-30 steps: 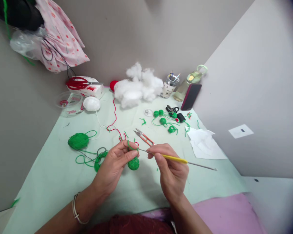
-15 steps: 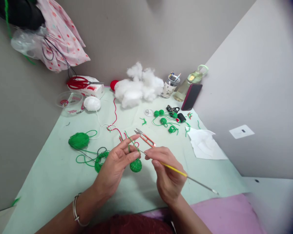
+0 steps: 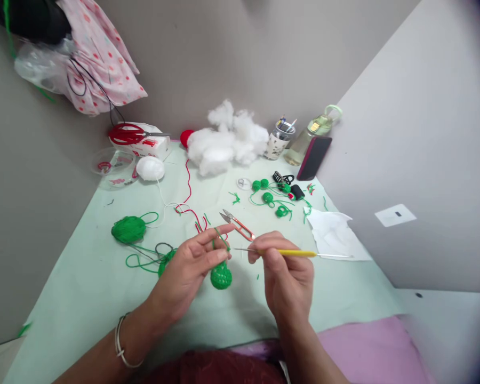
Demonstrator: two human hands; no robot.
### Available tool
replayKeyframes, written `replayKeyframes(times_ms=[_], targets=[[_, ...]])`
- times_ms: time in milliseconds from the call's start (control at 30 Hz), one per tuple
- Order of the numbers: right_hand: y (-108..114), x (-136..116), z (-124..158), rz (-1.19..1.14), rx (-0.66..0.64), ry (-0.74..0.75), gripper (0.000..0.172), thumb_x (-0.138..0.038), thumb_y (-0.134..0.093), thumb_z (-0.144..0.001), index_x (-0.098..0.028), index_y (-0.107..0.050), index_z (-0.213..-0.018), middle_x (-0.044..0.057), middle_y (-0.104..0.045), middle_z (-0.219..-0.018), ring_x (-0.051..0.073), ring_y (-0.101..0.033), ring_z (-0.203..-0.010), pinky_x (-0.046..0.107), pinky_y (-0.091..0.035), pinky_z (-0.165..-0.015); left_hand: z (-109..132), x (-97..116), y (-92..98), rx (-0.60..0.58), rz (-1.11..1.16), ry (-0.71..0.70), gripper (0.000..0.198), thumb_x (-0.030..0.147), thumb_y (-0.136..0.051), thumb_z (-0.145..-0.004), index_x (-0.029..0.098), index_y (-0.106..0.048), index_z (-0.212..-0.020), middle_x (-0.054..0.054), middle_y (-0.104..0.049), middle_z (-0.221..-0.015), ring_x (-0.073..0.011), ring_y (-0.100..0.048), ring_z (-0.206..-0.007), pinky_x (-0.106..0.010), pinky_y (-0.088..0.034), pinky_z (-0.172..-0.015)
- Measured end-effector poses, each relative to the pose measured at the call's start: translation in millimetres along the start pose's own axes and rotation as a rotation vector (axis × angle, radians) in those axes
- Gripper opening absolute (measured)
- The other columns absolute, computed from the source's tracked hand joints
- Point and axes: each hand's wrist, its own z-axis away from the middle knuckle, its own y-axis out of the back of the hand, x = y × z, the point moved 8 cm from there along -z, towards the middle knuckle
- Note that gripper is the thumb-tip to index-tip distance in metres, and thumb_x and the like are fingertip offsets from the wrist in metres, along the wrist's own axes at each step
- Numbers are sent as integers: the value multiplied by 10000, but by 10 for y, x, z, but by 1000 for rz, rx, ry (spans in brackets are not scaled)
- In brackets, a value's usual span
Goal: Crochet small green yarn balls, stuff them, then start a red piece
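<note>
Between thumb and fingers, my left hand (image 3: 198,260) pinches a small green crocheted piece (image 3: 221,276), whose rounded body hangs below the fingertips. Green yarn (image 3: 218,234) runs up over the raised index finger. My right hand (image 3: 284,269) grips a crochet hook (image 3: 298,253) by its yellow handle, pen-fashion. The thin metal tip points left and ends close to the yarn at my left fingertips; whether it touches a loop I cannot tell. Thread snips (image 3: 240,226) with orange handles lie just beyond both hands. A green yarn ball (image 3: 128,229) sits on the left, its strands trailing toward my left hand.
White stuffing (image 3: 224,144) is heaped at the back by a red yarn ball (image 3: 186,137). A white yarn ball (image 3: 151,168) and red scissors (image 3: 130,134) are back left. Small green crocheted balls (image 3: 268,198), a phone (image 3: 314,158), a bottle (image 3: 304,141) and crumpled paper (image 3: 338,234) are on the right.
The hook has swung from slanting down rightward to nearly level, its tip drawn slightly back from my left fingers. My right hand has turned and shifted right. My left index finger has dipped.
</note>
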Motion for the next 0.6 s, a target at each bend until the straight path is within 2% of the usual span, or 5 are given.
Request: replayKeyframes(times_ms=[100, 200, 333, 500, 600], targets=[[-100, 112, -21, -80, -64, -89, 184, -226, -618, -998, -269, -797, -1003, 38, -761, -961, 158, -655, -809, 309, -549, -724, 23, -1, -55, -44, -42, -34, 432, 246, -814, -830, 285, -749, -1256, -8, -719, -904, -133, -625, -856, -247, -461, -838], [-108, 216, -7, -91, -52, -142, 182, -237, -625, -999, -282, -801, -1007, 23, -775, -984, 138, -662, -782, 294, -559, -745, 28, -19, -50, -41, -40, -39, 393, 255, -783, -864, 288, -748, -1254, -18, -750, -976, -154, -661, -920, -273, -463, -907], [-75, 271, 14, -105, -33, -174, 175, -258, -622, -1003, -280, -796, -1008, 15, -767, -952, 139, -678, -775, 291, -576, -746, 14, -19, -15, -14, -50, -33, 321, 314, -734, -914, 268, -761, -1230, -25, -767, -915, -168, -690, -898, -299, -456, -949], [-95, 194, -4, -71, -32, -134, 195, -225, -598, -1010, -273, -786, -999, 20, -752, -961, 137, -689, -743, 304, -602, -727, -9, -20, -14, 25, -13, -38, 325, 323, -819, -833, 257, -793, -1151, -10, -748, -849, -170, -704, -858, -276, -468, -869], [-152, 103, 15, 98, -69, -15, 234, -163, -581, -1004, -284, -777, -1044, 29, -748, -952, 153, -700, -786, 308, -601, -720, -20, -31, -1, 73, -11, -75, 364, 287, -855, -790, 244, -794, -1146, -2, -730, -814, -162, -685, -843, -257, -464, -818]])
